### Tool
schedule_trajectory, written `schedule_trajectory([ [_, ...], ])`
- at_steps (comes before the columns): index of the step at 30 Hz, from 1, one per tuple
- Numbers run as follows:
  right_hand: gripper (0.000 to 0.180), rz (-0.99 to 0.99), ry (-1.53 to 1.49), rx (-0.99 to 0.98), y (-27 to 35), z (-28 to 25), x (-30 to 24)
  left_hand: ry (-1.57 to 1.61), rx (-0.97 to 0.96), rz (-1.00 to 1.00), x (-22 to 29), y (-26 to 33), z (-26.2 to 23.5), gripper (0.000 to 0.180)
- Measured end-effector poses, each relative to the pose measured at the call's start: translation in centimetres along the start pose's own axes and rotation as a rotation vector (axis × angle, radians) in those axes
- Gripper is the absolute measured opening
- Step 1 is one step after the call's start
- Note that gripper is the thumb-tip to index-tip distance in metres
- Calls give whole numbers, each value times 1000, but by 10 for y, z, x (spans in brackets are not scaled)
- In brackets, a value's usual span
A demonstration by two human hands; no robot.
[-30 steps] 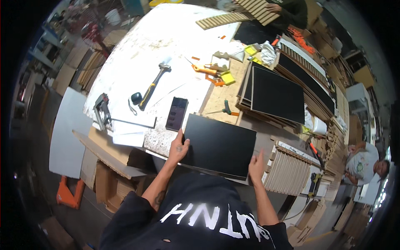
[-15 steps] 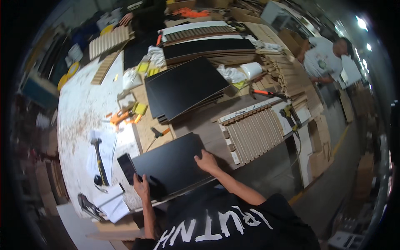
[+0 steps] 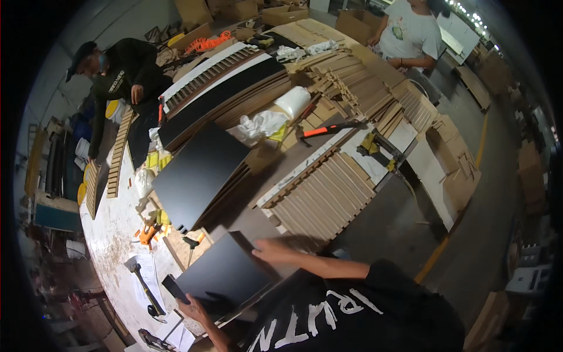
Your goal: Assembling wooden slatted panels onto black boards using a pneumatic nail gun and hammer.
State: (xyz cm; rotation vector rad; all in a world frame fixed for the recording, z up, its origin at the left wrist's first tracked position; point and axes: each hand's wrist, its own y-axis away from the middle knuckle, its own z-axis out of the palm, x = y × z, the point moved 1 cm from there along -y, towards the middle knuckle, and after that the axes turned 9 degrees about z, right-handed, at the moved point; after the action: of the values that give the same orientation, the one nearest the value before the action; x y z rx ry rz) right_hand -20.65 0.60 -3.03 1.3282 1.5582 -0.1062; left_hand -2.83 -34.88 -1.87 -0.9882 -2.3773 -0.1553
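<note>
A smooth black panel [image 3: 226, 273] lies in front of me at the near edge of the table. My right hand [image 3: 274, 252] is at its right edge, fingers curled against the brown side; they are slightly blurred. At the panel's left end, my left hand [image 3: 192, 309] has its fingers closed round the near end of a dark, phone-like slab [image 3: 174, 289]. Beyond the panel rests a stack of larger black panels [image 3: 202, 170], its top one askew. A hammer [image 3: 141, 280] with a dark-and-yellow handle lies left of my left hand.
A grooved slatted panel [image 3: 322, 199] stands right of me, with a yellow-and-black power tool [image 3: 375, 146] beside it. An orange-handled hammer [image 3: 325, 130] lies beyond. Orange tool [image 3: 149, 233] at left. Two co-workers [image 3: 126, 70] stand across the table, one handling slatted strips.
My view has swung, shifting the scene. My right hand has moved along the panel's right edge, whose brown side now shows. The co-worker at far left has come into fuller view.
</note>
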Motion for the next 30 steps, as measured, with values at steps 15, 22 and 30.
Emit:
schedule_trajectory([
  [15, 17, 261, -776, 759, 80, -418, 329, 479, -137, -53, 357, 213, 129, 40],
  [22, 20, 244, -705, 874, 65, -540, 428, 460, -144, -77, 389, 226, 166, 32],
  [30, 9, -110, -639, 418, -63, -476, 251, 686, 80, -28, 348, 194, 138, 30],
])
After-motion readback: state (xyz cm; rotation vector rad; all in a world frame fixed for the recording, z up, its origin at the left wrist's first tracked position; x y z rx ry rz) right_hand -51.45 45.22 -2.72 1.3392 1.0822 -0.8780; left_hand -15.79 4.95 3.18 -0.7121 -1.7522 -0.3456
